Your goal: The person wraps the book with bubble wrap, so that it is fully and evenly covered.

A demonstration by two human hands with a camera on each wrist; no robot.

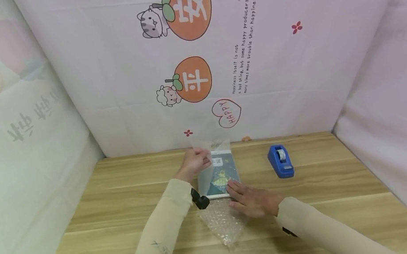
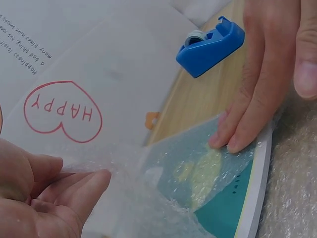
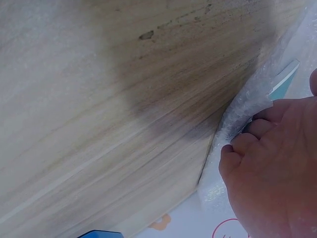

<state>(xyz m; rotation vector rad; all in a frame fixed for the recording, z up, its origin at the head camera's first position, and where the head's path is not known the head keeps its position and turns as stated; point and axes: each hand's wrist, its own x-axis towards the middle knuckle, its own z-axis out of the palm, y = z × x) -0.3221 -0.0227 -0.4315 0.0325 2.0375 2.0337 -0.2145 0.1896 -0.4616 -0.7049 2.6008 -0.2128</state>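
A book (image 1: pixel 227 164) with a blue-green cover and a yellow figure lies at the middle of the table. Clear bubble wrap (image 1: pixel 225 226) spreads under it; one flap is folded over part of the cover, and a corner points toward the person. Near the book's far left side, my left hand (image 1: pixel 194 163) pinches a raised edge of the wrap between thumb and fingers. My right hand (image 1: pixel 255 201) presses the folded wrap onto the cover with extended fingers, at the near right corner of the book. In the right wrist view the fingertips of my right hand (image 3: pixel 277 158) are hidden.
A blue tape dispenser (image 1: pixel 280 161) with a roll in it stands to the right of the book. The wooden table (image 1: pixel 128 211) meets a printed cloth wall (image 1: pixel 138 124) at the back, with further cloth along both sides.
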